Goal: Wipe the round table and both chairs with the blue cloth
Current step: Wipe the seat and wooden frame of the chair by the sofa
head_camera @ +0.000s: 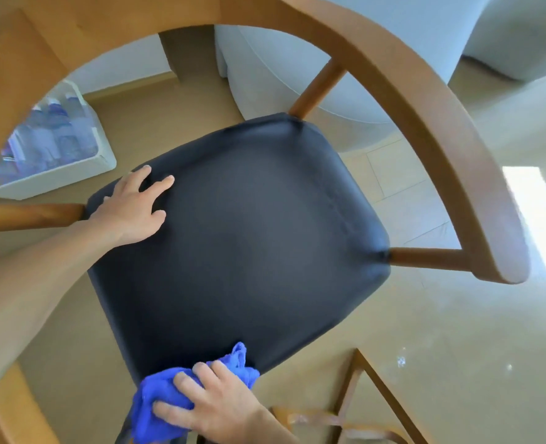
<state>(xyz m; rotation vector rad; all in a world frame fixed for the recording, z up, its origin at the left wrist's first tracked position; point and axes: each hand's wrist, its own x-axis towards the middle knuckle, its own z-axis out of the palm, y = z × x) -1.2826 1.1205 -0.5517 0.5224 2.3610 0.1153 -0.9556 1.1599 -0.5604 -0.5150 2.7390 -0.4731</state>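
I look straight down on a wooden chair with a curved backrest (425,100) and a black padded seat (249,238). My left hand (130,209) lies flat on the seat's far left corner, fingers spread. My right hand (214,402) presses the bunched blue cloth (156,398) against the seat's near edge, fingers laid over the cloth. Part of the cloth hangs below the seat edge. The round table is not clearly in view.
A white box (57,174) holding several water bottles stands on the floor at the left behind the chair. A pale upholstered seat (265,78) sits beyond the chair. Wooden legs of another piece of furniture (361,395) show at the lower right.
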